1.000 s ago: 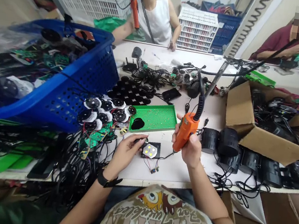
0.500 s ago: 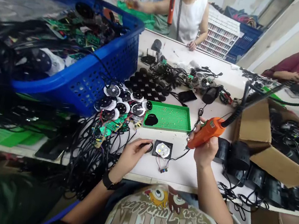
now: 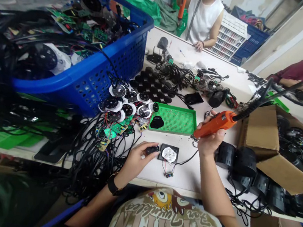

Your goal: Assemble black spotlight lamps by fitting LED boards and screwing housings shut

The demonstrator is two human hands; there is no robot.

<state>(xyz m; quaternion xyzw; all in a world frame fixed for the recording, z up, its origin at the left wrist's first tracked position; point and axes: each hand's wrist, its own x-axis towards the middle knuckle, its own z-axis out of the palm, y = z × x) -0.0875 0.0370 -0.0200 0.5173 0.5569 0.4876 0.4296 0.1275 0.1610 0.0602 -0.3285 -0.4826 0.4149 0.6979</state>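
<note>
My left hand [image 3: 139, 158] pinches a small round black disc-like part [image 3: 152, 150] between thumb and fingers, just left of a black square base [image 3: 175, 150]. On that base lies a white board with round lenses [image 3: 169, 154]; thin wires run from it to a small circuit board [image 3: 169, 174] on the table. My right hand [image 3: 211, 140] is wrapped around an orange electric screwdriver [image 3: 215, 124], held up right of the green tray [image 3: 177, 120]. The screwdriver's tip points down and left, near the tray's right front corner, touching nothing that I can make out.
A blue basket [image 3: 113, 65] heaped with circuit boards and cables stands at left. Black discs [image 3: 153, 85] and lens assemblies [image 3: 117, 104] lie behind. An open cardboard box [image 3: 264, 127] and black housings [image 3: 244, 161] are at right. Two people sit or stand across the table.
My left hand has lifted the black part slightly, turning it more into view beside the base. The screwdriver is still raised in my right hand. The person opposite has drawn an arm inward.
</note>
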